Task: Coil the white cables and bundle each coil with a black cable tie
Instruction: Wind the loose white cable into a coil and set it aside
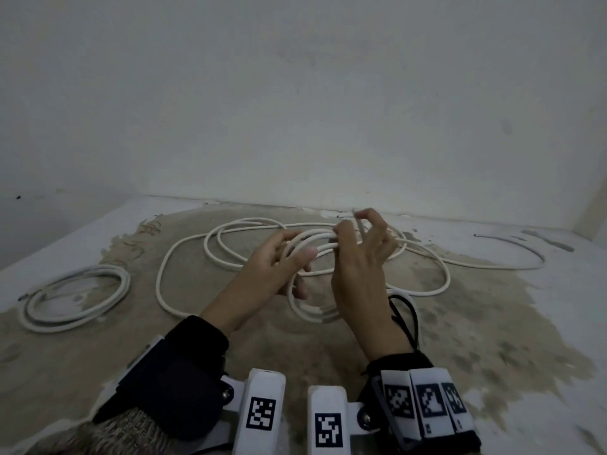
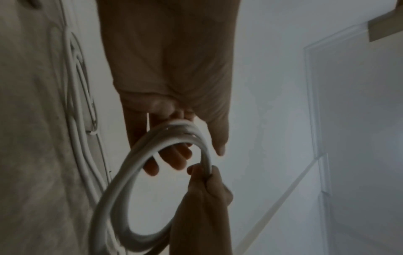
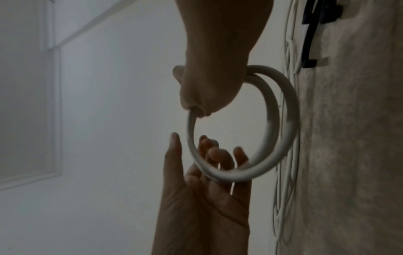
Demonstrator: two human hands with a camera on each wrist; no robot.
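Item: white cable coil (image 1: 307, 254), winding in progress, untied.
Right hand (image 1: 358, 274) fingers (image 1: 341, 233) pinch the coil's round, smooth loops; left hand (image 1: 279, 267) fingers (image 1: 289, 239) spread wide, cupping the coil. Slack trails beyond the coil on the mottled surface (image 1: 492, 323); finished coil (image 1: 75, 297) far left; black cable tie (image 1: 405, 318) right of the coil. Next, likely: gather slack.

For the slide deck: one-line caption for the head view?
Both hands, left hand and right hand, wind a white cable into a coil above the floor.
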